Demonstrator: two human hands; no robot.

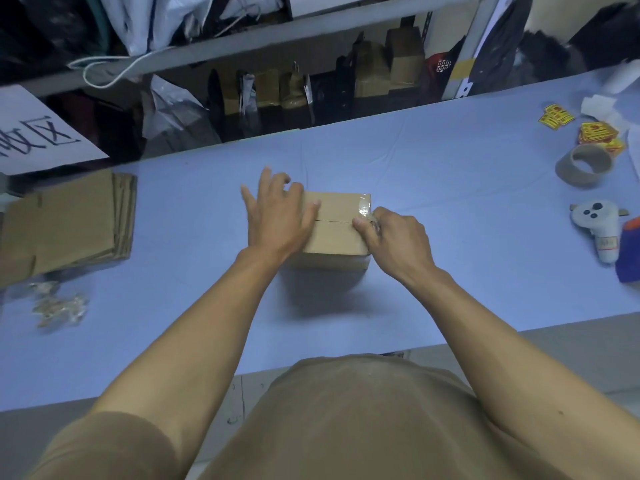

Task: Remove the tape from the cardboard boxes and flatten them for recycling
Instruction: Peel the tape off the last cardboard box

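Head view: my left hand [277, 216] presses the box [341, 230] flat-fingered, right hand [389, 233] pinches tape [363, 211] at the seam; next I peel toward me.

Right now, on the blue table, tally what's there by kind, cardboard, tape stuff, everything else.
Taped cardboard box: 1
Stack of flattened boxes: 1
Pile of peeled tape: 1
Tape roll core: 1
Yellow sticker piles: 2
Plush toy: 1
Total: 7

A long table [450, 237] covered in pale blue cloth spans the room. Behind its far edge stands a grey metal shelf [277, 39], its lower level dim and shadowed. Grey floor [571, 344] shows past the near edge.
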